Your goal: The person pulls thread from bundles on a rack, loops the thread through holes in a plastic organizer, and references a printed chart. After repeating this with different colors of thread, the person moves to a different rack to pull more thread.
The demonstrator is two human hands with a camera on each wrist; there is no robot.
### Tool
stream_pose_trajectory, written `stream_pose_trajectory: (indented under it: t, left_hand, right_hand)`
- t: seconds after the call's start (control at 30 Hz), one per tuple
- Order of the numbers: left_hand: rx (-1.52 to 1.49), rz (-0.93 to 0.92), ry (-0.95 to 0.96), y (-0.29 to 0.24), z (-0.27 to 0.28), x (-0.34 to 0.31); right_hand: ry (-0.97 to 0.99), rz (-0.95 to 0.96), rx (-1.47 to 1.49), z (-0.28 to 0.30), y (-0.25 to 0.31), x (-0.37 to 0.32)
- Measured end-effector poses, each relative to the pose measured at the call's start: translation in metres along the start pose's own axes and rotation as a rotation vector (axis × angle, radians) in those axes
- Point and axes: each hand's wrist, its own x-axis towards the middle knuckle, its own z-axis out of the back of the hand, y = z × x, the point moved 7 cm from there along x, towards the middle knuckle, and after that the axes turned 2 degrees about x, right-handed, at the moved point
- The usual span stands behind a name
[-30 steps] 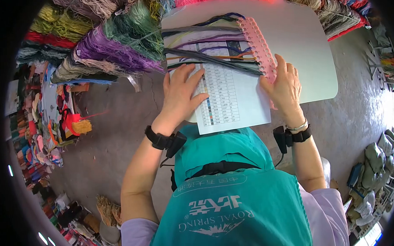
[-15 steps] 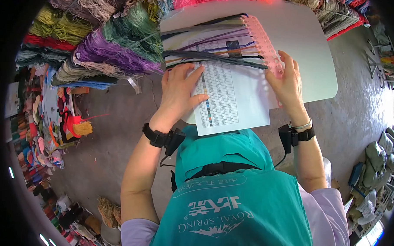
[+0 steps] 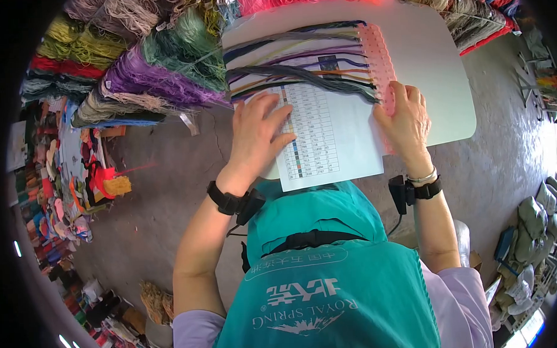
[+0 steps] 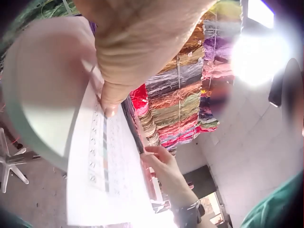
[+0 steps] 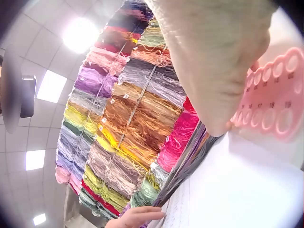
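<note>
A pink thread organizer card (image 3: 380, 60) with numbered holes stands on the right of a pale board, its dark, grey, purple and orange embroidery threads (image 3: 306, 75) stretching left across a printed sheet. My right hand (image 3: 407, 123) grips the card's near end, the thumb right by the last grey strands. In the right wrist view the holes of the pink card (image 5: 270, 97) show beyond the hand. My left hand (image 3: 257, 135) rests with spread fingers on the left edge of the printed sheet (image 3: 345, 153), just below the threads. Its thumb lies on the sheet near the colour column.
The pale board (image 3: 437, 76) extends right of the card. Hanks of coloured yarn (image 3: 165, 80) hang along the far side and left. Fabric pieces (image 3: 76, 175) are piled at far left, and grey bags (image 3: 531, 220) lie at right on the floor.
The pink card has shifted right and turned more upright, drawing the threads along with it. My right hand lifted slightly with the card, then came back lower; my left hand has hardly moved.
</note>
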Motion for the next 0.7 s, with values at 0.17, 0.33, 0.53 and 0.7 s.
stream_pose_trajectory:
  t: [0.17,0.33,0.53,0.7]
  left_hand:
    - [-0.125,-0.064,-0.044,-0.008,-0.007,-0.009]
    - [-0.066,-0.055,-0.062,-0.016,-0.003,-0.010]
    - [-0.046,-0.047,-0.062,-0.020,-0.002,-0.009]
    - [-0.232,0.007,-0.062,0.001,0.002,-0.017]
  right_hand:
    - [-0.020,0.026,0.005,0.000,-0.001,0.001]
    - [-0.005,0.026,0.022,-0.001,-0.001,0.000]
    - [0.042,0.046,0.027,-0.001,0.003,0.000]
    - [-0.074,0.125,0.079,0.009,0.010,-0.005]
